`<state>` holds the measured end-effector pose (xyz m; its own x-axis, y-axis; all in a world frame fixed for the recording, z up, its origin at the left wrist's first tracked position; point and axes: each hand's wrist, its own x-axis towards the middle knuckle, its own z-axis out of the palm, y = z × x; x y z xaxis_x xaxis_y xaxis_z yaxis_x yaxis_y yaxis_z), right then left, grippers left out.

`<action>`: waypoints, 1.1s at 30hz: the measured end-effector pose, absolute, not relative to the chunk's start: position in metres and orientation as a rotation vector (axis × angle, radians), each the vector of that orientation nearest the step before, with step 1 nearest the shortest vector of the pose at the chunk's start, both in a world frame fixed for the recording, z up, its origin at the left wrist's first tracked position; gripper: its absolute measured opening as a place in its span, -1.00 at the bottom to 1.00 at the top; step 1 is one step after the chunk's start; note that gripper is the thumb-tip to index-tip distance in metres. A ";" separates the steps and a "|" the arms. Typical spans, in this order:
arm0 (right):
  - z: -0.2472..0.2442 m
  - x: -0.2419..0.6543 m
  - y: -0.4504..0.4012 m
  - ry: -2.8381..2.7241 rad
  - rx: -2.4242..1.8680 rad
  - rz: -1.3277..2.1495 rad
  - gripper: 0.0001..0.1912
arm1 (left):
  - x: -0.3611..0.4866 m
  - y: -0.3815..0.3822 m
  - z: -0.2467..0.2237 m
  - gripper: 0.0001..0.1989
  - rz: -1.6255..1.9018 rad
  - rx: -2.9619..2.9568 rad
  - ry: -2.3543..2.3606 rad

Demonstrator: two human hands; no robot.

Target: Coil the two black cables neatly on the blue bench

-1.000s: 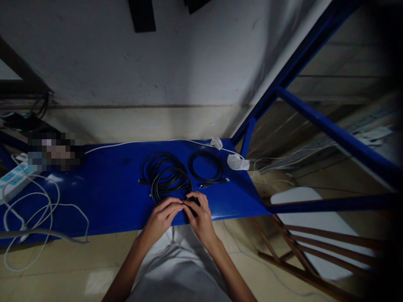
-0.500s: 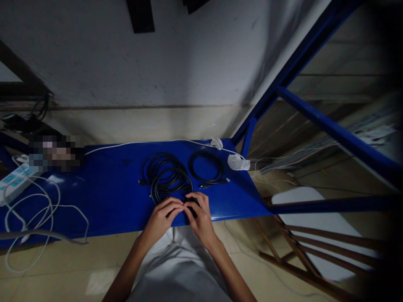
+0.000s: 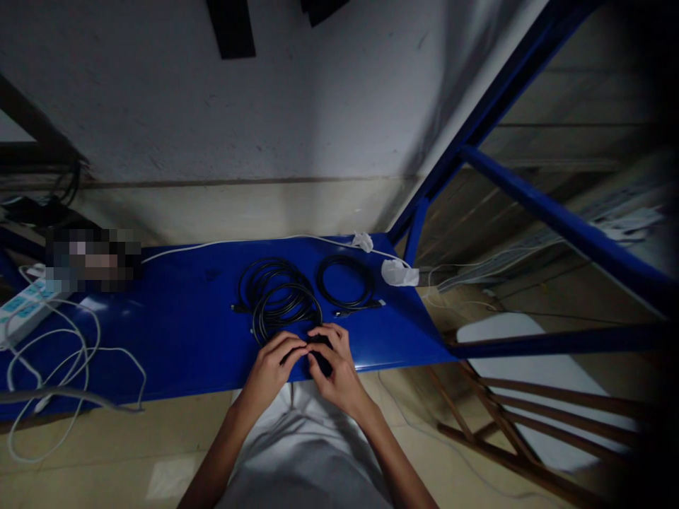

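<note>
Head camera, so basically over the person's shoulder; the left hand (image 3: 273, 362) and right hand (image 3: 338, 364) are together at the near edge of a blue table (image 3: 185, 332), fingertips meeting in the middle; the fingers on both are bent, thumbs tucked in; a dark thing (image 3: 322, 359) shows between the right thumb and fingers, mostly hidden, so I can't tell how firmly it's gripped; can't tell what the left fingers are pinching either, if anything.

The messy pile of black cable (image 3: 276, 307) lies on the table at about eleven o'clock from the hands, its near loops right up by the fingers; the neater black coil (image 3: 347, 306) sits flat at about one o'clock, just beside the pile, plug ends toward the hands.

Farther round at two o'clock there's a crumpled white wad (image 3: 400, 273), with a smaller white scrap (image 3: 363, 242) behind it; a thin white cord (image 3: 228, 242) runs along the back edge; way over at nine to ten o'clock, a power strip (image 3: 24, 307) and a tangle of white cord (image 3: 99, 332); chair (image 3: 498, 329) at three o'clock, off the table's end.
</note>
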<state>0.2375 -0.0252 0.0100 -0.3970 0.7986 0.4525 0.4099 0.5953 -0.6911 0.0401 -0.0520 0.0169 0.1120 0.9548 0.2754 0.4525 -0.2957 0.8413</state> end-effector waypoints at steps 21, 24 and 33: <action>0.010 0.229 -0.027 -1.963 -1.104 0.634 -0.95 | 0.036 -0.069 0.009 -0.77 1.251 2.017 1.442; 0.010 0.227 -0.028 -1.964 -1.126 0.606 -0.94 | 0.037 -0.073 0.009 -0.68 1.266 2.125 1.429; 0.018 0.226 -0.020 -2.063 -1.162 0.488 -0.84 | 0.024 -0.083 0.014 -0.44 1.220 2.394 1.379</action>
<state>0.2261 -0.0199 0.0179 -0.3452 0.8511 0.3955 0.5838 0.5247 -0.6196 0.0241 -0.0827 0.0137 0.2595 0.7703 0.5825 0.6722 -0.5772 0.4638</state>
